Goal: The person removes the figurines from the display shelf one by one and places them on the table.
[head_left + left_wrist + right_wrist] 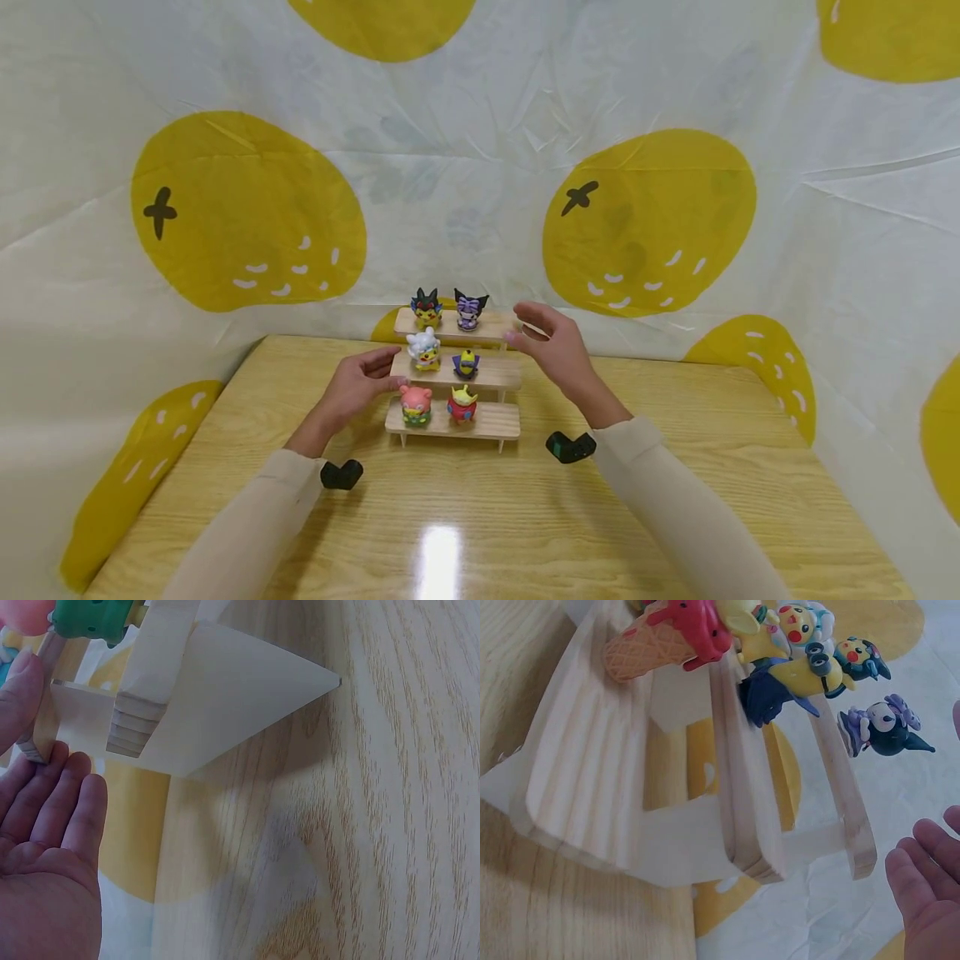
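A 3-tier wooden stand sits on the worktop, carrying 6 figurines, 2 per tier. The left hand is at the middle tier's left end, its grip loosely spread; whether it touches, I cannot tell. The right hand, grip wide, hovers just beside the top tier's right end.

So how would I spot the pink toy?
On the wooden table stands a three-step shelf; find its lowest step. The pink toy sits toward its left end, pink-headed with green below, unlike the red and yellow toy beside it.
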### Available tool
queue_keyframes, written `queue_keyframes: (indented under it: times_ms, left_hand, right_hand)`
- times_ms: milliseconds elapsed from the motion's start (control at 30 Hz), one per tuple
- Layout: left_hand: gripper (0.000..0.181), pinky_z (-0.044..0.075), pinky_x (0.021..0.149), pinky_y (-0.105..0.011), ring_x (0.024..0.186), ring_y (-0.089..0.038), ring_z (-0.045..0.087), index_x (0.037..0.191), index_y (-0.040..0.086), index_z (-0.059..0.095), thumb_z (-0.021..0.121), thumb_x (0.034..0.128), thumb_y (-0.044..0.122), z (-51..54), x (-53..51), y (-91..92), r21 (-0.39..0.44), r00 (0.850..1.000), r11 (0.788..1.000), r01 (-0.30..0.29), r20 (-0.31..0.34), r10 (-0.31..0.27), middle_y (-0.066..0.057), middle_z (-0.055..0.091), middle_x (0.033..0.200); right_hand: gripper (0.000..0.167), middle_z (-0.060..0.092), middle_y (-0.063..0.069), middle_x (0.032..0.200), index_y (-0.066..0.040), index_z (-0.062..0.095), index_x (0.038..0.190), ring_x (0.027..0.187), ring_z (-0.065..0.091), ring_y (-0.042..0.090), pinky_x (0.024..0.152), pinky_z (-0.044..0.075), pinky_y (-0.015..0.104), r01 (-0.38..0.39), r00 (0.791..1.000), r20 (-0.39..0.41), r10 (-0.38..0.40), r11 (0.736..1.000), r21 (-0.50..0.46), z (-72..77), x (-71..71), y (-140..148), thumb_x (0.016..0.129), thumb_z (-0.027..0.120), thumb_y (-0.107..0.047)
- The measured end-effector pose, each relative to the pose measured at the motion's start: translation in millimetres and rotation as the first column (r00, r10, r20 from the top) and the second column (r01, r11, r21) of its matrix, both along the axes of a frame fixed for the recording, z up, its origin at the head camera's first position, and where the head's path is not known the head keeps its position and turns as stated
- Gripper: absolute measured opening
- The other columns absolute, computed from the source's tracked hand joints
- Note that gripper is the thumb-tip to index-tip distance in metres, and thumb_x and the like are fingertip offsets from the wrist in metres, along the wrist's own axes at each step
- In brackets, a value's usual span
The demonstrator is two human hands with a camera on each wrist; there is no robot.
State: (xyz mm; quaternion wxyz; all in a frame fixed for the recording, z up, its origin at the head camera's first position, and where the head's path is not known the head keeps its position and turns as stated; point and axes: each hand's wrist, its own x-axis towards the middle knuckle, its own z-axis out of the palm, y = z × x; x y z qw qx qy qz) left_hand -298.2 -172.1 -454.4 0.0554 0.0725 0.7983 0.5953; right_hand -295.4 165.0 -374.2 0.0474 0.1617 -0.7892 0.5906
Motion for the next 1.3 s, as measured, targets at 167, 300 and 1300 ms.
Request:
queue_keyframes:
  times_ms: [167,300,1300]
  left_hand:
    - [0.069,0.048,0.116,-0.047,0.149,-0.036,0.047,0.155,0.007,0.051,0.080,0.0934,0.017,2.2,-0.7,-0.1,0.008,1.000,1.000,-0.010,0.013,0.010,-0.021,0.047,0.160]
    - [0.068,0.047,0.117,-0.048,0.148,-0.036,0.049,0.154,0.008,0.053,0.081,0.0929,0.018,0.5,-3.5,1.5,0.002,0.999,1.000,-0.024,0.023,0.024,-0.021,0.049,0.160]
    - [0.064,0.050,0.114,-0.045,0.145,-0.034,0.052,0.153,0.008,0.054,0.079,0.0938,0.013,-0.8,0.8,5.6,0.044,0.999,0.998,-0.033,-0.003,0.034,-0.020,0.053,0.156]
  right_hand:
    - [0.056,0.054,0.020,0.153,-0.001,0.053,0.148,0.147,0.050,0.037,0.123,0.043,0.047,-0.013,1.000,0.021,0.013,1.000,-0.027,2.9,-4.7,-7,0.097,0.075,-0.012]
    - [0.058,0.056,0.020,0.152,0.000,0.054,0.148,0.145,0.051,0.037,0.123,0.044,0.046,-0.001,0.999,0.033,0.002,1.000,-0.032,4.9,-6.7,-11,0.096,0.076,-0.012]
    - [0.052,0.065,0.018,0.141,-0.001,0.061,0.143,0.132,0.063,0.031,0.112,0.055,0.046,0.075,0.979,0.196,-0.052,0.991,-0.111,15.4,-33.2,-58,0.096,0.077,-0.018]
